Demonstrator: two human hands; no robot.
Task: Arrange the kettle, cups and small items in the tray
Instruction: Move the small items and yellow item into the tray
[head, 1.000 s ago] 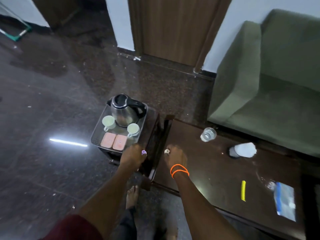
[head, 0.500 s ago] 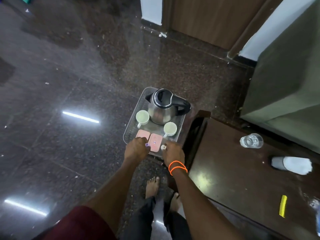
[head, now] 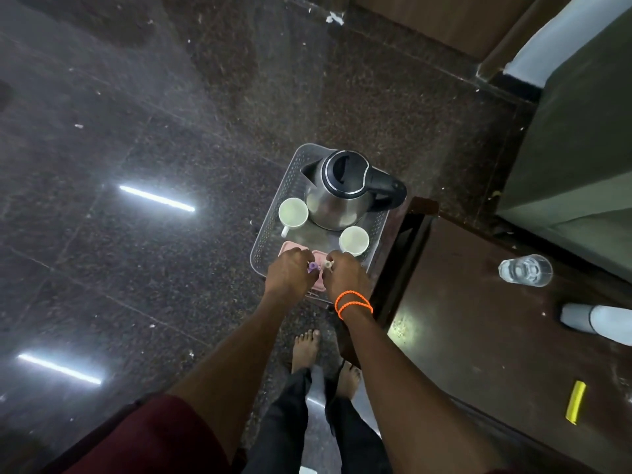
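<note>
A perforated metal tray (head: 270, 234) stands on a low dark stand. In it are a steel kettle (head: 337, 193) with a black lid and handle, two pale cups (head: 293, 212) (head: 354, 240), and pink packets (head: 290, 248) at the near end. My left hand (head: 289, 277) is over the tray's near edge, pinching a small purple item (head: 312, 267). My right hand (head: 345, 277), with orange bands on the wrist, pinches a small white item (head: 328, 264) beside it. Both hands cover most of the pink packets.
A dark wooden table (head: 478, 336) lies to the right with a water glass (head: 525, 270), a white bottle on its side (head: 596, 323) and a yellow strip (head: 576, 401). A green sofa (head: 581, 148) stands at the far right. My bare feet (head: 306, 347) are on the glossy floor.
Both hands have moved from the table's edge and the stand onto the tray's near end, carrying the small purple and white items. The view has tilted downward and closer.
</note>
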